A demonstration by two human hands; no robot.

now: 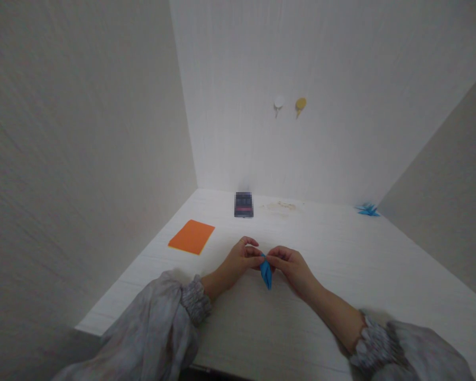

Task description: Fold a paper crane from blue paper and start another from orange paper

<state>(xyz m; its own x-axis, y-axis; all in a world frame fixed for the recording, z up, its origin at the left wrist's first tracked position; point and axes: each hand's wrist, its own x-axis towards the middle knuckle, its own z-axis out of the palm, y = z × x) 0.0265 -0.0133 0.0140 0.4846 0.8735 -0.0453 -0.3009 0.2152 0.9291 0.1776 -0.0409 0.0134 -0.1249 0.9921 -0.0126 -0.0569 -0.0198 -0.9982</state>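
A small piece of folded blue paper (266,275), long and narrow, hangs between my two hands over the white table. My left hand (243,258) pinches its upper end from the left, thumb against the fingers. From the right, my right hand (289,264) pinches the same upper end, its fingertips nearly meeting those of the left. The paper's pointed lower part sticks out toward me below the fingertips. Its far side and the exact grip points are hidden behind the fingers.
A stack of orange paper squares (192,236) lies on the table (238,333) at left. A phone-like dark device (244,205) rests by the back wall. Blue folded paper figures (367,209) sit in the far right corner. A white hook (278,102) and a yellow hook (300,103) are on the wall.
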